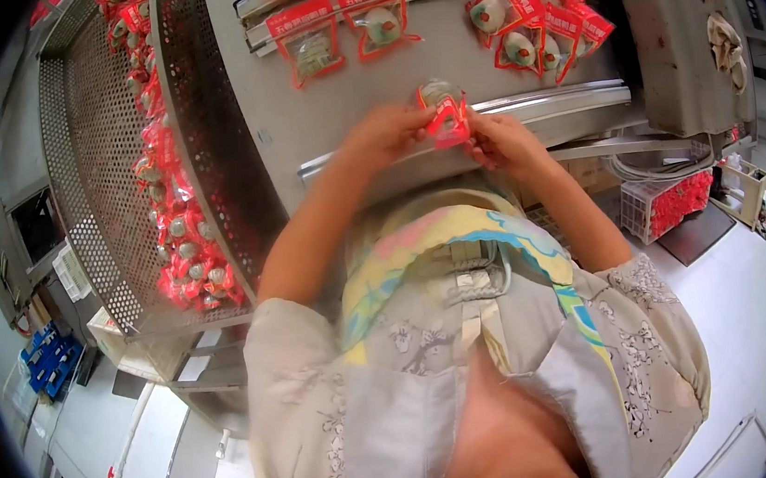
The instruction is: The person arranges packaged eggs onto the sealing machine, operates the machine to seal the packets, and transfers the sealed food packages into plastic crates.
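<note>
A small red-and-clear plastic packet (447, 118) with a pale, egg-like item inside is held up in front of me, over the steel work surface. My left hand (401, 129) pinches its left edge; the fingers are slightly blurred. From the other side, my right hand (502, 141) grips the packet's right edge with bent fingers. Farther up the surface, two similar egg packets (379, 27) lie side by side along a metal rail. A loose pile of egg packets (536, 25) sits at the upper right.
Metal rails (547, 108) cross the steel surface (332, 104). To the left stands a perforated metal trough (91, 167) with many red packets (184, 232) in it. A white crate (637, 212) of red items is at lower right. Cloths (725, 49) hang at far right.
</note>
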`<state>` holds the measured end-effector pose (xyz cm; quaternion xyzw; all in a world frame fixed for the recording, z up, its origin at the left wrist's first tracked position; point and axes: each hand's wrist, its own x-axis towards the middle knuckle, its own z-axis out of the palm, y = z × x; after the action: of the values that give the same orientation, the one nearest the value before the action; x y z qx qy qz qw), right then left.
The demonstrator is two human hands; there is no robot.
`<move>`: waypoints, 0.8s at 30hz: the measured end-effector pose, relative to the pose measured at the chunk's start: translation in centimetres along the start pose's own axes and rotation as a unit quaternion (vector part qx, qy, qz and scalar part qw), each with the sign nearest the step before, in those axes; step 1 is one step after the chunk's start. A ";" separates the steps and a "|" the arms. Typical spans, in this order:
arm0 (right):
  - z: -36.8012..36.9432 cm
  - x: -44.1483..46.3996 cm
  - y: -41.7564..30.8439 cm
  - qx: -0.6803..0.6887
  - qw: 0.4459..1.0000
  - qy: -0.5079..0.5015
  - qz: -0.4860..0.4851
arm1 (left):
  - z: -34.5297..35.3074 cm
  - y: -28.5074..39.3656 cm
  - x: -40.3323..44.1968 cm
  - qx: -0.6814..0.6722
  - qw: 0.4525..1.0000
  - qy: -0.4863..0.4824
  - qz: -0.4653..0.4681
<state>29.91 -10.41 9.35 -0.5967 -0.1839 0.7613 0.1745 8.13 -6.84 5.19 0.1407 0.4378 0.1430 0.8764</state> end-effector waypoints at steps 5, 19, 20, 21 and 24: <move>1.2 1.6 -1.2 -0.013 0.990 -0.132 0.045 | -1.0 -0.2 -2.9 0.037 0.999 -0.024 0.018; 8.8 10.0 -2.4 -0.485 0.842 -0.077 -0.222 | -8.9 -1.5 -8.7 0.503 0.761 0.361 0.196; 8.7 10.6 -2.0 -0.477 0.844 -0.070 -0.236 | -8.8 -1.7 -8.9 0.507 0.751 0.373 0.200; 8.7 10.8 -1.8 -0.468 0.845 -0.062 -0.250 | -8.3 -1.7 -9.1 0.512 0.741 0.384 0.205; 8.9 10.7 -1.6 -0.514 0.812 -0.018 -0.275 | -7.3 -1.4 -9.4 0.551 0.700 0.402 0.210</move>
<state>18.87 -4.46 3.01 -0.5098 -0.7085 0.4862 0.0410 -3.00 -10.76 7.24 0.6158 0.7084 0.0999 0.3303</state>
